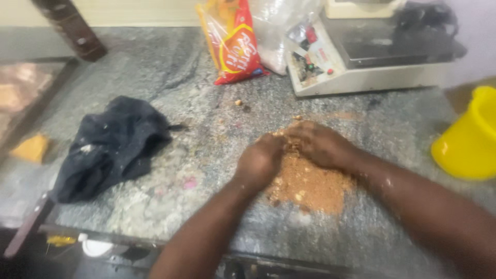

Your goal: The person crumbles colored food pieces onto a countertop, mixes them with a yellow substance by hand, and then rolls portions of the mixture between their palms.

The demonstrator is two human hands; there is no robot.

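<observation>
From the head camera we look down on a grey stone counter [155, 67], where both our hands meet over a heap of brown crumbly mix [310, 186]. The heap lies right of the counter's middle, close to the near edge, spread flat on the bare stone. Our left hand [261, 161] rests knuckles-up on the heap's left edge, its fingers curled inward into the crumbs; whether they grip any of it we cannot tell. Our right hand [318, 143] lies palm-down over the far end of the heap, fingers bent and touching the left hand's, also buried too deep in the mix to show a clear hold. A crumpled dark cloth [111, 147] lies well to the left. At the back stand a red and orange packet [235, 44], a clear plastic bag [281, 26] just beside it, and a cream weighing scale [361, 57]. A yellow plastic container [467, 137] sits at the right edge.
</observation>
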